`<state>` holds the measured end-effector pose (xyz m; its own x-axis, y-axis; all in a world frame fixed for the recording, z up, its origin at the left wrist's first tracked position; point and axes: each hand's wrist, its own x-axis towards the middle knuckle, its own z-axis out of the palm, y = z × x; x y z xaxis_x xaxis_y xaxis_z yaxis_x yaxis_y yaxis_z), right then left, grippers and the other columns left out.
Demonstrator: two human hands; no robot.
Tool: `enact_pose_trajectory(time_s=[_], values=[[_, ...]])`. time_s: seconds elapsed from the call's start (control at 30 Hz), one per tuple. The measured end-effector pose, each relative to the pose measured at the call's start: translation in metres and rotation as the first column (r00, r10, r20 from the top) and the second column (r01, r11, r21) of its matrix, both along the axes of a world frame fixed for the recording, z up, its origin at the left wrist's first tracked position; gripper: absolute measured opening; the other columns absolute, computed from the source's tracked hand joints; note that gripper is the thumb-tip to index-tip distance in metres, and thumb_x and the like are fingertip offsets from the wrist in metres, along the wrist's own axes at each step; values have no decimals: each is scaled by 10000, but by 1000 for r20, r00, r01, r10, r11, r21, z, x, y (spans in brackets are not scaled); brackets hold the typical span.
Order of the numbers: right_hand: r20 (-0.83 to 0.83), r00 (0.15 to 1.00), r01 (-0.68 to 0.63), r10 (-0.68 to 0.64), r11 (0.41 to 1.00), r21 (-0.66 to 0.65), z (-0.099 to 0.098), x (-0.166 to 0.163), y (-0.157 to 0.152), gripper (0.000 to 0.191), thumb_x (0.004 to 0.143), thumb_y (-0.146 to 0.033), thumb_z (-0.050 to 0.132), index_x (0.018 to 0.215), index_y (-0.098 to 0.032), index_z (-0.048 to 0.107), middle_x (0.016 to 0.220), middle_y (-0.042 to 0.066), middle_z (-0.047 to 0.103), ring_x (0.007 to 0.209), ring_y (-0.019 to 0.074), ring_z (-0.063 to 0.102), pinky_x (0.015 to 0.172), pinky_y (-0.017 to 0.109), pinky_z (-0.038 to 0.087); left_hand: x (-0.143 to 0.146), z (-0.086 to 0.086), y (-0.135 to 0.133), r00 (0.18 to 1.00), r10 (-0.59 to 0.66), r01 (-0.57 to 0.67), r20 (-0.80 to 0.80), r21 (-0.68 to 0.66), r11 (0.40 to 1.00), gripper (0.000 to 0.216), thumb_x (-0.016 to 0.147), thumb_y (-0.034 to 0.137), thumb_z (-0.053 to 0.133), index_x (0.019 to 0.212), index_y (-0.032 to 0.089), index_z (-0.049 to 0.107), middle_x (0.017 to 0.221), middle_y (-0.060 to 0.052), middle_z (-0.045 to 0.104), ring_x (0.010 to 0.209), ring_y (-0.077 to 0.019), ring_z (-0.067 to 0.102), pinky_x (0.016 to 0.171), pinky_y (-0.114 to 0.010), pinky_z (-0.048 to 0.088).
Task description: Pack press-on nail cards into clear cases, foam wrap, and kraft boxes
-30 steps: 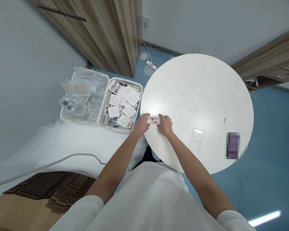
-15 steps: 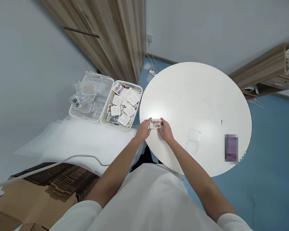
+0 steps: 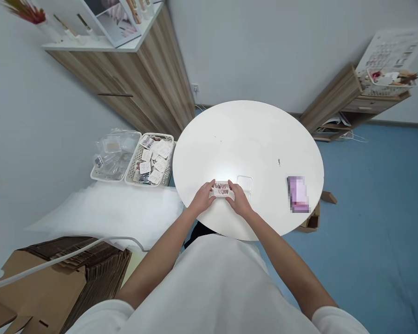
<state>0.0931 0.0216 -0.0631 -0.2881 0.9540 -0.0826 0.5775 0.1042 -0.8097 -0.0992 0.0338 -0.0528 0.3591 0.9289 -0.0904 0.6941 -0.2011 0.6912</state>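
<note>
Between my two hands is a small white card (image 3: 221, 189) with two rows of pinkish press-on nails facing up, just above the near part of the round white table (image 3: 244, 134). My left hand (image 3: 204, 197) pinches the card's left edge. The right edge is gripped by the fingers of my right hand (image 3: 238, 198). Right beside my right hand lies an open clear plastic case (image 3: 244, 182) on the table, its near half partly hidden by that hand.
Left of the table stand a white basket of nail cards (image 3: 155, 160) and a basket of clear plastic cases (image 3: 116, 153). White foam sheets (image 3: 107, 204) and flattened cardboard boxes (image 3: 52, 283) lie nearer. A pixelated purple object (image 3: 298, 194) rests on the table's right side.
My view has tilted up and turned right, bringing the cabinet top into sight. Both hands still hold the nail card, now closer to the open clear case.
</note>
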Motion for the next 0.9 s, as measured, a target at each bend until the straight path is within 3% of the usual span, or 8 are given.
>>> enact_pose_trajectory(time_s=[0.2,0.33,0.53,0.73,0.9], values=[[-29,997,67,-68,996,-52,-16,50,-45,619,769,-209,488,1331,-263,234,1089,71,489,1020,223,461,876,430,395,46,-8,-27,992,-123,122,-2,-105,987,652,714,186,572,1298,217,283,1040,-71,506,915,-193,510,819,-366,431],[-9,994,106,-107,990,-90,-26,66,-58,610,739,-222,528,1299,-253,286,1075,64,502,1026,229,457,878,429,390,63,-15,-31,987,-161,159,-1,-151,976,628,697,218,607,1263,227,333,1012,-65,520,920,-207,510,808,-376,428],[97,978,191,-182,977,-93,-37,77,-45,610,668,-254,606,1230,-252,369,1144,69,445,1100,254,393,888,433,370,77,-22,-14,981,-166,154,-102,-119,981,639,643,218,663,1225,224,399,1048,-81,481,984,-234,462,830,-373,403],[168,973,186,-160,970,-154,-47,84,-29,618,627,-248,628,1200,-239,396,1142,63,430,1105,251,373,886,410,365,90,-30,-3,958,-168,129,-231,-174,976,638,629,222,666,1214,232,412,1043,-81,468,985,-244,461,804,-345,388],[197,966,198,-166,968,-157,-50,83,-27,613,619,-225,620,1192,-242,403,1129,62,435,1079,251,386,870,411,367,93,-35,-2,954,-167,115,-248,-212,970,634,654,218,642,1231,243,382,1035,-73,477,983,-231,478,803,-321,378]])
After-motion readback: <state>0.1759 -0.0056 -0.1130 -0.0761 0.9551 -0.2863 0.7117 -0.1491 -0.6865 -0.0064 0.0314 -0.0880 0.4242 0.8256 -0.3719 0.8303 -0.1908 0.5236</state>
